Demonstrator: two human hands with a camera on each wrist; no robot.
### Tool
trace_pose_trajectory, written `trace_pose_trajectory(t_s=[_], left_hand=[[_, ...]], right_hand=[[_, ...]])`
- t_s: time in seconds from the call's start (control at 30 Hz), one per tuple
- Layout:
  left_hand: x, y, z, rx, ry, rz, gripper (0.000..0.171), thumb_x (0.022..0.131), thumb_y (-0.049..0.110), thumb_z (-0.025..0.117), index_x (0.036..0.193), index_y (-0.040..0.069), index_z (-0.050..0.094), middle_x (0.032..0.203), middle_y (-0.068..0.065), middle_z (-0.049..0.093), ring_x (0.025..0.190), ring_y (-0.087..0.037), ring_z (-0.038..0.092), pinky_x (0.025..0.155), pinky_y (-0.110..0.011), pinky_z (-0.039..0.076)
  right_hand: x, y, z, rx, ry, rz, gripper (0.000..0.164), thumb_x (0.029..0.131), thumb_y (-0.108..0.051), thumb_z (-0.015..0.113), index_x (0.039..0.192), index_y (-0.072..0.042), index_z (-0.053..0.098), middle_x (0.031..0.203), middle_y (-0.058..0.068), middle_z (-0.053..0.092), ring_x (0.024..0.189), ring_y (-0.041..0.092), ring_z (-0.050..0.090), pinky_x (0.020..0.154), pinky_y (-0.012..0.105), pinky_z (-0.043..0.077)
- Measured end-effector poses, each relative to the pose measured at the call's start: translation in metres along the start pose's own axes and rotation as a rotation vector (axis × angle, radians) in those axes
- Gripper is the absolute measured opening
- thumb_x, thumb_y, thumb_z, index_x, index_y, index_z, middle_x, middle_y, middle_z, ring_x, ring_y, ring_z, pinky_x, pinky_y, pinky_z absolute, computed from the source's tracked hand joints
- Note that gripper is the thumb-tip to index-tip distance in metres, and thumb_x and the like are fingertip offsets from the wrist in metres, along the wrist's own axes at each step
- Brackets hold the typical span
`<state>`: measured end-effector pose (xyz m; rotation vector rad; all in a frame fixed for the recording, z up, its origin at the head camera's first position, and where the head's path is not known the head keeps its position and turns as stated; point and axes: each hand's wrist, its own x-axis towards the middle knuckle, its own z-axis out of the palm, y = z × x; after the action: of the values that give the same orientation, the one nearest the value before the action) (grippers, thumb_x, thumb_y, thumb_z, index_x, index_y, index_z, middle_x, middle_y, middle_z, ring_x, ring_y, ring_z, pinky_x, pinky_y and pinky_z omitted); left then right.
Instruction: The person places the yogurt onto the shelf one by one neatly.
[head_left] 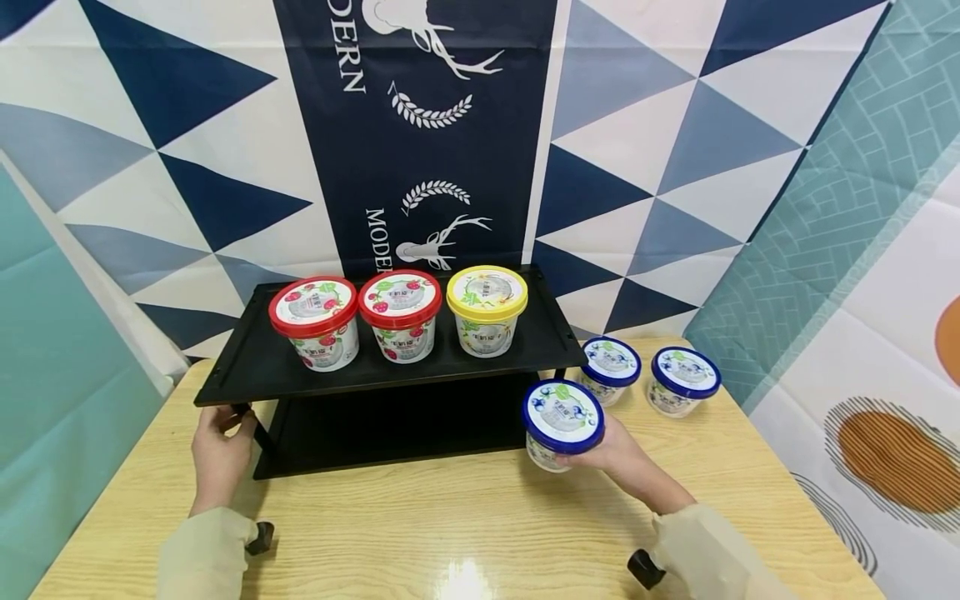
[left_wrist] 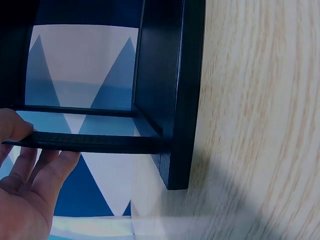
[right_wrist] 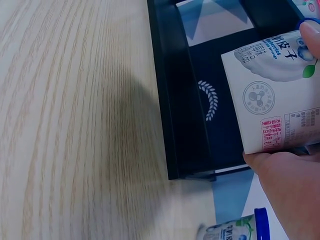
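Lower right of centre, we see the right hand (head_left: pixel 609 457) gripping a blue-lidded tub (head_left: pixel 564 417) near the right end of the lower shelf (head_left: pixel 390 427), which runs left to right. Left hand (head_left: pixel 219 457), lower left, pinches a post (head_left: pixel 262 437), well apart.

In front of me I have a pale wooden table (head_left: pixel 420 533), with a black shelf (head_left: pixel 397 421) standing on it. Along its top board (head_left: pixel 238 368), from my left, stand a red-lidded tub (head_left: pixel 324 343), a second red tub (head_left: pixel 403 333) and a yellow-lidded tub (head_left: pixel 486 329). To my right, a blue-lidded tub (head_left: pixel 609 365) and another blue tub (head_left: pixel 684 379) stand on the wood.
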<state>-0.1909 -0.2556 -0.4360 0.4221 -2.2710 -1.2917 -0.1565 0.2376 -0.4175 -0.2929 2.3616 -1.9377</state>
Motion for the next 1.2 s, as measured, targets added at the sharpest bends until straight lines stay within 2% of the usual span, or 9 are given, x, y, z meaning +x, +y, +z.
trace_pose_trajectory(t_s=[0.07,0.17,0.3,0.47,0.57,0.8,0.87,1.03,1.2], left_hand=[[0.0,0.0,0.0,-0.002,-0.001,-0.003,0.026,0.091,0.009,0.052,0.116,0.004,0.048,0.102,-0.001,0.054,0.081,0.014,0.039,0.065,-0.001,0.037],[0.0,0.001,-0.001,-0.009,0.004,0.002,0.025,0.091,0.007,0.053,0.115,0.003,0.049,0.098,0.006,0.052,0.081,0.014,0.04,0.066,0.0,0.037],[-0.001,0.002,0.0,-0.012,0.01,0.013,0.025,0.09,0.006,0.053,0.115,0.003,0.049,0.096,0.008,0.052,0.081,0.015,0.04,0.067,-0.001,0.038],[-0.001,0.002,0.0,0.0,0.004,0.016,0.026,0.091,0.008,0.051,0.116,0.003,0.048,0.105,-0.007,0.055,0.083,0.014,0.039,0.07,-0.004,0.037],[-0.001,0.001,0.0,0.007,-0.003,0.013,0.027,0.092,0.008,0.051,0.118,0.003,0.048,0.109,-0.011,0.056,0.084,0.013,0.039,0.07,-0.005,0.037],[0.0,-0.001,0.0,0.009,-0.008,0.016,0.027,0.092,0.009,0.051,0.118,0.003,0.048,0.108,-0.011,0.056,0.084,0.014,0.039,0.069,-0.004,0.037],[0.0,0.0,0.0,0.012,-0.008,0.014,0.027,0.092,0.01,0.051,0.118,0.003,0.048,0.109,-0.012,0.056,0.084,0.014,0.039,0.069,-0.005,0.038],[-0.001,0.001,0.0,0.02,-0.007,-0.005,0.027,0.092,0.01,0.05,0.119,0.004,0.049,0.111,-0.011,0.056,0.088,0.009,0.041,0.07,-0.006,0.038],[-0.002,0.002,-0.001,0.023,-0.012,-0.01,0.027,0.092,0.01,0.05,0.118,0.004,0.048,0.109,-0.009,0.056,0.088,0.009,0.041,0.068,-0.005,0.038]], right_hand=[[0.0,-0.002,0.001,-0.018,0.001,0.013,0.097,0.059,0.001,0.083,0.141,0.003,0.032,0.131,0.021,0.052,0.105,-0.005,0.054,0.093,0.012,0.039],[0.002,-0.004,0.003,-0.036,-0.002,0.03,0.096,0.059,0.0,0.083,0.141,0.002,0.032,0.134,0.027,0.048,0.105,-0.003,0.053,0.093,0.013,0.039],[0.007,-0.004,0.006,-0.024,-0.011,0.029,0.097,0.059,0.0,0.083,0.141,0.0,0.032,0.135,0.025,0.047,0.107,-0.002,0.053,0.093,0.013,0.039],[0.011,-0.002,0.011,0.005,-0.024,0.005,0.098,0.058,0.001,0.084,0.141,0.002,0.031,0.133,0.025,0.048,0.105,-0.004,0.054,0.093,0.012,0.039],[0.013,-0.003,0.015,-0.01,-0.021,0.002,0.098,0.057,0.0,0.084,0.14,0.002,0.032,0.132,0.026,0.049,0.105,-0.003,0.053,0.094,0.012,0.038],[0.016,-0.005,0.02,-0.03,-0.033,0.033,0.098,0.059,-0.001,0.084,0.141,0.0,0.031,0.135,0.024,0.047,0.119,0.019,0.05,0.099,0.023,0.037],[0.017,-0.005,0.021,-0.009,-0.045,0.034,0.098,0.06,0.0,0.084,0.142,0.0,0.031,0.136,0.024,0.046,0.119,0.02,0.049,0.1,0.023,0.037],[0.019,-0.004,0.024,0.037,-0.064,0.014,0.098,0.059,0.001,0.083,0.142,0.002,0.03,0.136,0.026,0.045,0.114,0.009,0.051,0.096,0.016,0.039],[0.021,-0.003,0.028,0.036,-0.067,0.025,0.099,0.059,0.001,0.084,0.142,0.001,0.03,0.137,0.025,0.045,0.118,0.018,0.05,0.098,0.019,0.038]])
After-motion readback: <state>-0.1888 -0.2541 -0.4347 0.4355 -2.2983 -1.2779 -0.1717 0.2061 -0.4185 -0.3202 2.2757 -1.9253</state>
